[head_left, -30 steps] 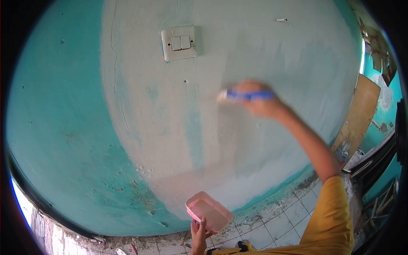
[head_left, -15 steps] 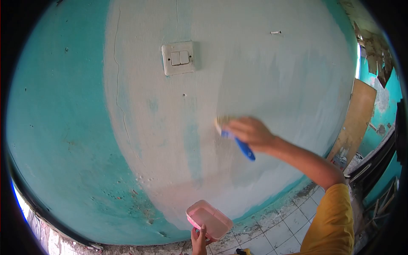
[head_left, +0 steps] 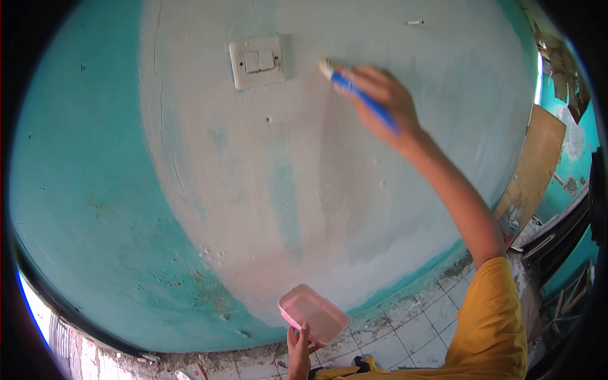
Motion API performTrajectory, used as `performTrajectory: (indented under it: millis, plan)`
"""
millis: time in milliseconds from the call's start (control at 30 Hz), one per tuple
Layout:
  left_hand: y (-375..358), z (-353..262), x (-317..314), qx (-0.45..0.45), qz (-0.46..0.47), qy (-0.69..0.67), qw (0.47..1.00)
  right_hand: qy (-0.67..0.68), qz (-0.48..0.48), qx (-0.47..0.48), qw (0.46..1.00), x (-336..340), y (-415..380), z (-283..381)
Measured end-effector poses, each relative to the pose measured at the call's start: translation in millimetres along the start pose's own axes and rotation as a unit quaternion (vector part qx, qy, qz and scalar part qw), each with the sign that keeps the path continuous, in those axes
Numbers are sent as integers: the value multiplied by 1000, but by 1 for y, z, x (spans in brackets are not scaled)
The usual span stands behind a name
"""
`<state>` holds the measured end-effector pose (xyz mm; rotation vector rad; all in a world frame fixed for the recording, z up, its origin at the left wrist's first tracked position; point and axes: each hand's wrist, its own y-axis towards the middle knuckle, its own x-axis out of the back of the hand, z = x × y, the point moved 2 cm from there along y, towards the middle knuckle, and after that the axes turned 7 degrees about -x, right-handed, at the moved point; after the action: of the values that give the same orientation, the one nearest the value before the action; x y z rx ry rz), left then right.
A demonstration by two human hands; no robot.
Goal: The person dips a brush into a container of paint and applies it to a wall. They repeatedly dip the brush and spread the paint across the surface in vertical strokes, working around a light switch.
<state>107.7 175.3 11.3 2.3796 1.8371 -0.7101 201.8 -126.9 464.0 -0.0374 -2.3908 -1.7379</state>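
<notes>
My right hand [head_left: 387, 104] is closed around the blue handle of a paintbrush [head_left: 364, 98]. Its pale bristles touch the wall [head_left: 253, 183] a little to the right of the light switch [head_left: 256, 61]. Whitish paint covers the middle of the wall, with turquoise showing through in streaks and a darker, wet-looking area below the brush. At the bottom, my left hand [head_left: 299, 348] grips the near edge of a pink plastic tub [head_left: 315, 315], thumb on the rim. Light paint appears to lie inside the tub.
A screw or plug [head_left: 415, 23] sticks out of the wall at upper right. A wooden board [head_left: 532, 164] leans by the right corner, with dark clutter [head_left: 560, 234] beside it. White floor tiles [head_left: 418, 332] with debris run along the wall's foot.
My right hand has swept the paintbrush upward along the wall, from below the switch to about its height. The tub stays in my left hand. The view has shifted slightly.
</notes>
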Motion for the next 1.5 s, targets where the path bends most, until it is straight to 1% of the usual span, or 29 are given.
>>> performTrajectory:
  millis: [100, 167, 200, 233, 267, 300, 367, 400, 467, 533, 600, 633, 700, 767, 800, 833, 933, 967, 1000, 1067, 1100, 1167, 1200, 1267, 1300, 1333, 1367, 1400, 1500]
  plan:
    - [-8, -10, -3, -1, -7, -4, 1000, -8, 70, 40, 997, -25, -107, 40]
    - [-5, -3, 3, -1, -23, 5, 1000, 45, 123, 22, 991, -30, -185, 76]
    - [-5, -1, 6, -10, -34, 15, 999, 75, 179, -6, 981, -32, -225, 92]
    - [-8, -5, 5, -11, -41, 17, 999, 102, 212, -29, 972, -34, -264, 108]
    - [-9, -8, 6, -2, -46, 20, 999, 106, 219, -35, 969, -36, -296, 120]
    - [-8, -9, 7, -3, -39, 31, 999, 136, 258, -49, 955, -39, -325, 130]
    - [-8, -9, 11, -7, -28, 45, 999, 200, 320, -81, 923, -42, -351, 134]
    - [-8, -10, 11, -1, -32, 49, 998, 204, 322, -88, 920, -40, -345, 127]
    - [-10, -11, 12, -15, -27, 50, 998, 185, 386, -73, 901, -39, -315, 104]
    - [-10, -6, 17, -8, -38, 52, 998, 180, 280, -96, 938, -42, -266, 75]
    - [-12, -10, 12, 6, -32, 31, 999, 113, 206, -86, 968, -21, -210, 58]
    - [-12, -10, 12, 6, -34, 32, 999, 112, 210, -88, 967, -17, -194, 57]
    - [-13, -9, 10, 10, -35, 27, 999, 70, 119, -110, 984, -9, -175, 58]
    - [-14, -8, 10, 13, -39, 20, 999, 55, 118, -99, 987, -14, -197, 66]
    - [-14, -6, 10, 10, -39, 31, 999, 38, 114, -87, 989, -19, -216, 73]
    - [-13, -6, 10, 5, -39, 41, 998, 39, 137, -89, 986, -30, -250, 82]
    - [-13, -7, 9, 1, -41, 42, 998, 104, 225, -117, 962, -42, -339, 115]
    - [-12, -7, 8, 1, -42, 41, 998, 127, 300, -136, 936, -41, -360, 123]
    - [-10, -8, 9, 0, -41, 46, 998, 128, 301, -137, 935, -41, -369, 124]
    - [-10, -10, 9, 1, -40, 54, 998, 176, 376, -136, 900, -42, -391, 126]
    - [-10, -12, 8, -2, -35, 55, 998, 204, 406, -143, 879, -43, -382, 118]
    - [-10, -13, 6, -2, -31, 57, 998, 155, 377, -102, 907, -44, -351, 94]
    - [-10, -13, 5, -4, -31, 61, 998, 205, 354, -148, 900, -40, -313, 80]
    - [-8, -13, 4, -5, -32, 66, 997, 131, 252, -128, 950, -27, -254, 63]
    - [-9, -13, 3, -6, -28, 58, 998, 119, 193, -136, 964, -24, -236, 60]
    - [-9, -12, 3, -7, -23, 50, 998, 121, 195, -138, 963, -21, -223, 61]
    - [-9, -11, 3, -3, -26, 50, 998, 99, 138, -150, 974, -16, -211, 63]
    - [-9, -9, 3, -5, -24, 49, 998, 77, 80, -161, 981, -12, -207, 65]
    - [-12, -9, 0, -3, -24, 47, 999, 64, 108, -156, 980, -26, -253, 81]
